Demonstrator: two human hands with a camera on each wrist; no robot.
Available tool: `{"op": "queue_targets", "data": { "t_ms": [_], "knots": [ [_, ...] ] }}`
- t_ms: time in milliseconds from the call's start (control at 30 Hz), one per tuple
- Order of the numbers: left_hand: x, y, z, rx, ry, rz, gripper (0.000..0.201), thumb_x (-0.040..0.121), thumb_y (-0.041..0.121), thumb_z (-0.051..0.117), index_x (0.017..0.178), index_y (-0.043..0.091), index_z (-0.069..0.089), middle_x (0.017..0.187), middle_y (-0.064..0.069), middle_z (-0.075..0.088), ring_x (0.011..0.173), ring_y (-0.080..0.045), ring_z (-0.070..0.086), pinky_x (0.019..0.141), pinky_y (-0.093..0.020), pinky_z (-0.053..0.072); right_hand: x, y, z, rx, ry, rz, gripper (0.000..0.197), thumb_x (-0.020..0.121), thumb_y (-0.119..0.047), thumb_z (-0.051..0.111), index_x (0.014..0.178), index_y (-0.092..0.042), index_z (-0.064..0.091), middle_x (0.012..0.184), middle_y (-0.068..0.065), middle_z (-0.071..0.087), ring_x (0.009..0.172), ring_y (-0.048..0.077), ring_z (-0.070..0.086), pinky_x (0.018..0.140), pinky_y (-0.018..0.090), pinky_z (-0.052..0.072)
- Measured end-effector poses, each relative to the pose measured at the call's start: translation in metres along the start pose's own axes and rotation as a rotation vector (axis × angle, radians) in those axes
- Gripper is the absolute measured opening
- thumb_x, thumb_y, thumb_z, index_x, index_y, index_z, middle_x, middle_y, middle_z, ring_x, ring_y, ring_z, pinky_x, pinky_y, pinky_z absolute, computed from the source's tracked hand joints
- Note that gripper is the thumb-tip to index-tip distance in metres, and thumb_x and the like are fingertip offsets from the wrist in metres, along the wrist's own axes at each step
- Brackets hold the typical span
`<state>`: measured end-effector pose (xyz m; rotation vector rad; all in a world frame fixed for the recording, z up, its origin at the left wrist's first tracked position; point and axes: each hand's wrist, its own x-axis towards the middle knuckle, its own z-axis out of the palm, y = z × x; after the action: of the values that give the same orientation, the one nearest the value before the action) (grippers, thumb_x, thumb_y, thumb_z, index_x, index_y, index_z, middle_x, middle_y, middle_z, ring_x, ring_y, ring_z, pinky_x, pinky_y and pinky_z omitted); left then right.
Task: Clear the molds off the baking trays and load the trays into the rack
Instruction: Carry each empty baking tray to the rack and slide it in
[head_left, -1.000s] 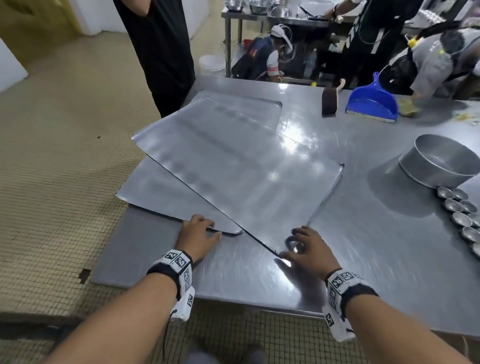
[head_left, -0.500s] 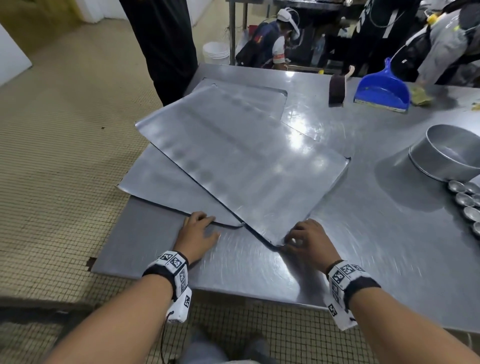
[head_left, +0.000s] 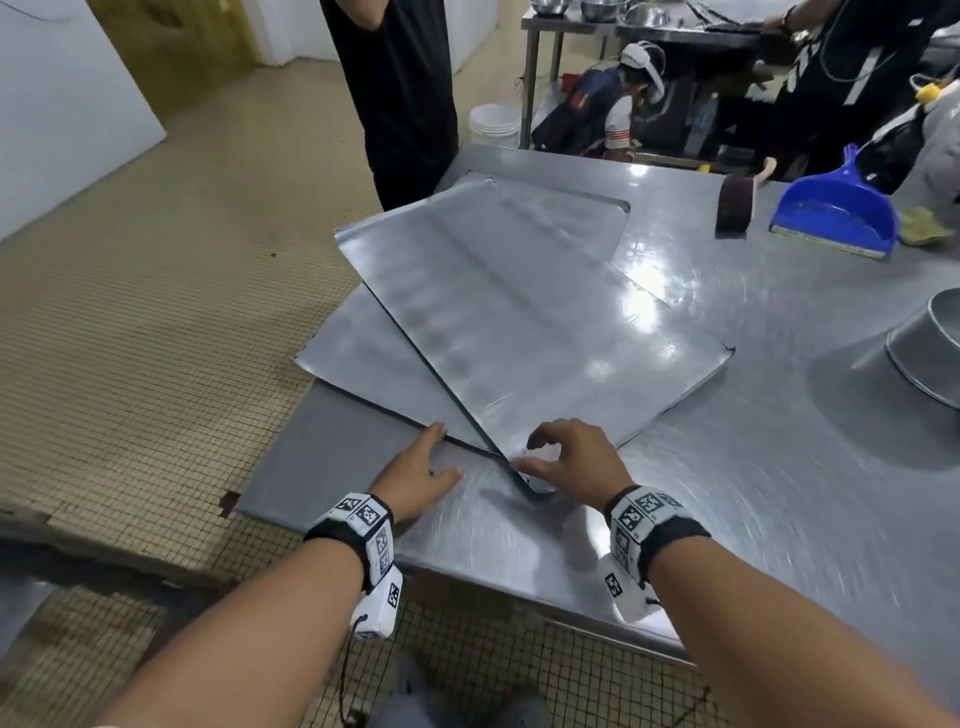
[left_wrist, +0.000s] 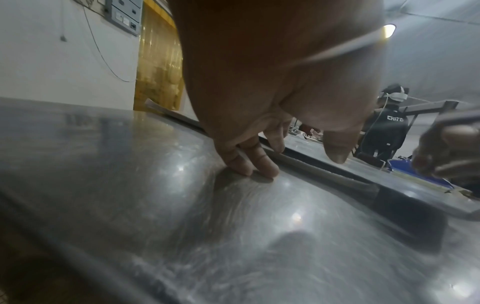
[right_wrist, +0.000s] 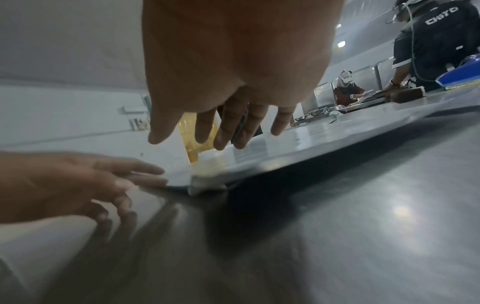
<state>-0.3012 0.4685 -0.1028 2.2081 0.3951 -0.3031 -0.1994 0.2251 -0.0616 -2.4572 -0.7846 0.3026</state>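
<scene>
Three flat steel baking trays lie fanned on the steel table (head_left: 727, 467). The top tray (head_left: 519, 322) lies askew over a lower tray (head_left: 363, 358), with a third tray (head_left: 597, 218) under it at the back. My right hand (head_left: 558, 449) arches over the top tray's near corner, thumb beside the edge and fingers loosely spread above the sheet (right_wrist: 311, 148). My left hand (head_left: 421, 465) lies flat on the table, its fingertips (left_wrist: 249, 166) against the lower tray's near edge. No molds are on the trays.
A round cake pan (head_left: 924, 353) sits at the right edge of view. A blue dustpan (head_left: 836, 213) and a brush (head_left: 732, 202) lie at the back right. A person in black (head_left: 400, 93) stands at the table's far left corner, others work behind, and a white bucket (head_left: 493, 124) stands on the floor.
The top tray has slid toward me, its near corner now closer to the front edge. My left hand moved right toward that corner. The small molds at the right have left the view.
</scene>
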Motion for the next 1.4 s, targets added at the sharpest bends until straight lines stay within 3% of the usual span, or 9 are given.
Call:
{"op": "queue_targets", "data": {
  "t_ms": [167,233,333,500,633,767,967,1167,1400],
  "knots": [
    [-0.004,0.003,-0.003,-0.029,0.049,-0.043,0.072,0.095,0.040,0.065,0.157,0.033,0.028,0.138,-0.004,0.058,0.099,-0.017,0.060,0.078,-0.023,0.045,-0.021,0.046,0.013,-0.104,-0.067,-0.022,0.051,0.069,-0.077,0.070,0.100,-0.037,0.074,0.108,-0.017,0.067,0.105,0.009,0.054,0.095,0.036,0.043],
    [-0.005,0.001,-0.001,-0.039,0.058,-0.043,0.072,0.095,0.042,0.065,0.157,0.034,0.028,0.136,-0.006,0.061,0.100,-0.015,0.059,0.082,-0.025,0.044,-0.028,0.062,0.018,-0.108,-0.033,-0.061,0.033,0.075,-0.065,0.073,0.097,-0.040,0.075,0.110,-0.018,0.066,0.108,0.012,0.055,0.097,0.039,0.043],
    [-0.004,-0.004,0.004,-0.049,0.058,-0.032,0.075,0.093,0.043,0.066,0.157,0.033,0.027,0.149,0.005,0.052,0.097,-0.013,0.062,0.087,-0.026,0.046,-0.028,0.068,0.022,-0.133,0.061,-0.088,0.007,0.083,-0.044,0.078,0.086,-0.039,0.075,0.091,-0.017,0.065,0.090,0.011,0.054,0.083,0.037,0.046],
    [-0.007,0.004,0.005,-0.139,0.083,-0.072,0.074,0.094,0.041,0.067,0.157,0.030,0.030,0.144,0.007,0.052,0.109,-0.013,0.057,0.091,-0.024,0.041,-0.021,0.041,0.034,-0.164,0.069,-0.144,0.006,0.081,-0.039,0.080,0.080,-0.034,0.076,0.078,-0.012,0.062,0.077,0.013,0.052,0.069,0.032,0.038],
    [-0.013,0.002,-0.001,-0.167,0.132,-0.112,0.071,0.092,0.045,0.069,0.153,0.030,0.037,0.123,0.002,0.065,0.111,-0.013,0.060,0.094,-0.027,0.045,-0.015,-0.001,0.057,-0.136,0.063,-0.178,0.013,0.083,-0.043,0.074,0.082,-0.030,0.077,0.079,-0.007,0.063,0.078,0.018,0.054,0.068,0.034,0.037],
    [-0.025,-0.004,-0.016,-0.157,0.193,-0.160,0.066,0.094,0.042,0.067,0.152,0.028,0.039,0.109,0.006,0.063,0.102,-0.012,0.060,0.088,-0.027,0.044,-0.001,-0.043,0.082,-0.139,0.003,-0.231,0.018,0.089,-0.044,0.068,0.093,-0.031,0.079,0.087,-0.007,0.067,0.086,0.020,0.057,0.070,0.033,0.034],
    [-0.031,-0.017,-0.049,-0.116,0.287,-0.210,0.064,0.095,0.043,0.065,0.151,0.022,0.040,0.110,0.005,0.061,0.102,-0.012,0.054,0.086,-0.026,0.038,0.026,-0.077,0.098,-0.135,-0.143,-0.237,0.023,0.091,-0.038,0.060,0.107,-0.030,0.076,0.103,-0.004,0.070,0.101,0.022,0.057,0.081,0.033,0.040],
    [-0.005,-0.021,-0.081,-0.098,0.299,-0.223,0.065,0.094,0.048,0.064,0.150,0.026,0.042,0.113,0.003,0.063,0.109,-0.019,0.061,0.094,-0.037,0.052,0.065,-0.057,0.079,-0.079,-0.168,-0.073,0.038,0.089,-0.051,0.063,0.116,-0.026,0.073,0.114,0.000,0.068,0.111,0.024,0.054,0.094,0.035,0.044],
    [0.062,-0.010,-0.116,-0.002,0.250,-0.225,0.068,0.094,0.041,0.064,0.150,0.011,0.040,0.146,-0.012,0.050,0.133,-0.030,0.050,0.109,-0.040,0.042,0.117,-0.019,0.038,-0.142,-0.191,0.213,0.043,0.090,-0.049,0.061,0.129,-0.029,0.064,0.130,0.004,0.057,0.127,0.027,0.047,0.101,0.037,0.043]
  ]
}}
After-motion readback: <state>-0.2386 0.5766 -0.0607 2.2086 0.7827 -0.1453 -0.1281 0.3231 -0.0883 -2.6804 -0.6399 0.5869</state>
